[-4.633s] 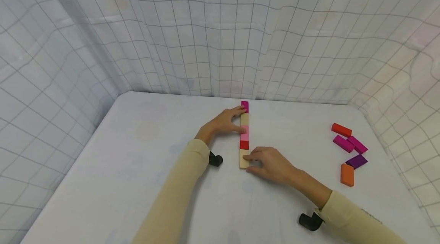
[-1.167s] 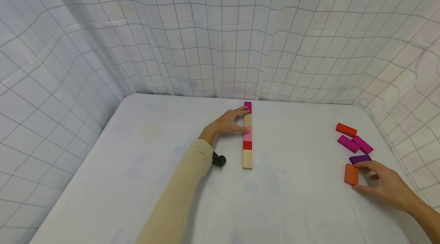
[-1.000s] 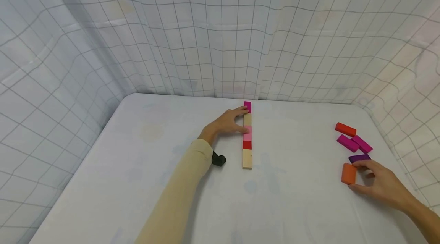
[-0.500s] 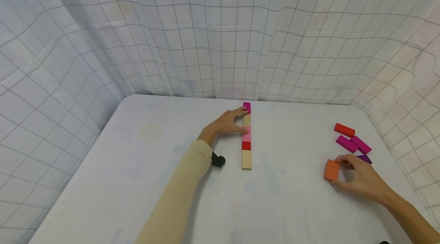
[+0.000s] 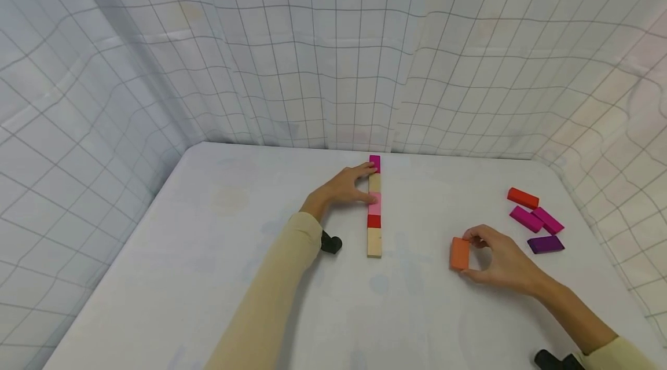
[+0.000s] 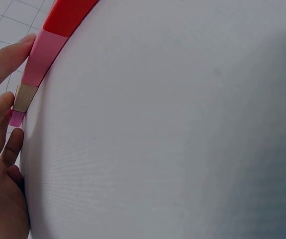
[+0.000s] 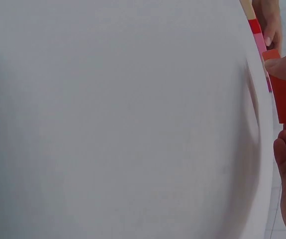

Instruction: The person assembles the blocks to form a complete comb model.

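Observation:
A line of flat blocks runs away from me at the table's middle: a magenta block (image 5: 375, 160), a plain wooden block (image 5: 375, 183), a pink block (image 5: 374, 208), a red block (image 5: 374, 221) and a nearer wooden block (image 5: 374, 242). My left hand (image 5: 341, 186) rests against the far part of this line, thumb at the pink block and fingertips at the magenta one, fingers relaxed. To the right of the line, my right hand (image 5: 502, 260) pinches an orange block (image 5: 460, 254) between thumb and fingers. The right wrist view shows the orange block (image 7: 280, 94) held above the table.
At the right of the white table (image 5: 234, 277) lie a red-orange block (image 5: 523, 197), two magenta blocks, one left (image 5: 526, 219) and one right (image 5: 549, 220), and a purple block (image 5: 545, 244). Gridded white cloth (image 5: 344, 69) hangs around the table's back and sides.
My right hand left the near end of the line, took hold of the orange block at the right, and has carried it leftward. My left hand keeps its place on the line.

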`<act>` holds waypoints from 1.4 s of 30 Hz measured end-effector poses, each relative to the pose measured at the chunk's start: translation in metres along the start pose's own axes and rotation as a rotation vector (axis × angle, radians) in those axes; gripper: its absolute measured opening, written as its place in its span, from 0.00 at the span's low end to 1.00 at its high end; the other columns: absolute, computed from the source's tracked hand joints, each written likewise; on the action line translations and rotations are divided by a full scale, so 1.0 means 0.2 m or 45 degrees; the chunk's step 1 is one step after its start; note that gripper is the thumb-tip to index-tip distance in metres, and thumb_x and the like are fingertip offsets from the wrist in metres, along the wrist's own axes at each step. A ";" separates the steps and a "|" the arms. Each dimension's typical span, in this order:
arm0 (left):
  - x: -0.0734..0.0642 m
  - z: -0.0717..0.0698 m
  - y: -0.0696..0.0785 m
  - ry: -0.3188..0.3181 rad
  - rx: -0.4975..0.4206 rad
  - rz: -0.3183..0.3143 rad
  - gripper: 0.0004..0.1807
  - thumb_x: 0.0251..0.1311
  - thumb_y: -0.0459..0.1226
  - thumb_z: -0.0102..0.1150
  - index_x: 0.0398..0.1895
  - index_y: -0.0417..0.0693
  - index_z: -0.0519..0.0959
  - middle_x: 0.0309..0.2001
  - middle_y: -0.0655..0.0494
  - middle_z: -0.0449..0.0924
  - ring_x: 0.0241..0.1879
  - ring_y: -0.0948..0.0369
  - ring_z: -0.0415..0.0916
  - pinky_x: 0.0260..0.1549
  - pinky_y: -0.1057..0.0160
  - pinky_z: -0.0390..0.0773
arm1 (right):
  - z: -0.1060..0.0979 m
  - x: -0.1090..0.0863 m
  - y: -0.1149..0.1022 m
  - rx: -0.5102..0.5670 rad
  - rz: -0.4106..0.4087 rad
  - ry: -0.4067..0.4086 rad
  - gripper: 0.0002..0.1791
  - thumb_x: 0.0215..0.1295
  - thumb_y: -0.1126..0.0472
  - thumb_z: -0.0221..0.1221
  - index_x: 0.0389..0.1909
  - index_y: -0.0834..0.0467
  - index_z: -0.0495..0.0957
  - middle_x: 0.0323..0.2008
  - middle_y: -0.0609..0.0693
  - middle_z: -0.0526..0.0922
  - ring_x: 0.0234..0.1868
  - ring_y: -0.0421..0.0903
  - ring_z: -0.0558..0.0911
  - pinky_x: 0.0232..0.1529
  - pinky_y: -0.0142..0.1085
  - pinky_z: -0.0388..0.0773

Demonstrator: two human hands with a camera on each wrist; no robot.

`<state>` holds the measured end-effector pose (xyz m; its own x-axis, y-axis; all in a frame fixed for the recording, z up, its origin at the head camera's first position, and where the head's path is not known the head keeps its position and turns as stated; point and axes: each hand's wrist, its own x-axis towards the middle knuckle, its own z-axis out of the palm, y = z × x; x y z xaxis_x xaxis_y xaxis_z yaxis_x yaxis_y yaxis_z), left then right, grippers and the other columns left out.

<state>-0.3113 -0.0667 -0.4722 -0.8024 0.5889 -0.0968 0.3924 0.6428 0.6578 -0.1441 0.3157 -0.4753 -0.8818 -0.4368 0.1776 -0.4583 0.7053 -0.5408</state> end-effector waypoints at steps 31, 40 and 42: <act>0.01 0.01 -0.01 0.016 -0.028 -0.006 0.46 0.61 0.52 0.70 0.81 0.56 0.61 0.82 0.59 0.51 0.79 0.55 0.47 0.75 0.48 0.54 | 0.37 0.31 -0.50 0.121 -0.283 -0.400 0.32 0.54 0.40 0.77 0.55 0.49 0.78 0.53 0.36 0.76 0.55 0.39 0.75 0.60 0.42 0.77; 0.00 -0.01 0.00 0.012 -0.024 -0.009 0.46 0.62 0.51 0.70 0.81 0.55 0.61 0.82 0.58 0.51 0.80 0.56 0.46 0.75 0.49 0.52 | 0.36 0.26 -0.50 -0.045 -0.449 -0.378 0.26 0.63 0.47 0.73 0.58 0.54 0.85 0.50 0.40 0.82 0.51 0.39 0.80 0.54 0.39 0.81; 0.00 0.00 0.01 0.009 -0.022 -0.006 0.46 0.62 0.51 0.70 0.81 0.55 0.61 0.82 0.58 0.51 0.80 0.56 0.46 0.75 0.49 0.52 | 0.36 0.26 -0.51 -0.064 -0.454 -0.376 0.25 0.62 0.48 0.74 0.58 0.55 0.86 0.50 0.42 0.84 0.52 0.41 0.81 0.54 0.40 0.81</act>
<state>-0.3115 -0.0663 -0.4709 -0.8075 0.5823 -0.0944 0.3810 0.6370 0.6701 -0.1344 0.1806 -0.4710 -0.6025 -0.7919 0.0996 -0.7381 0.5054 -0.4469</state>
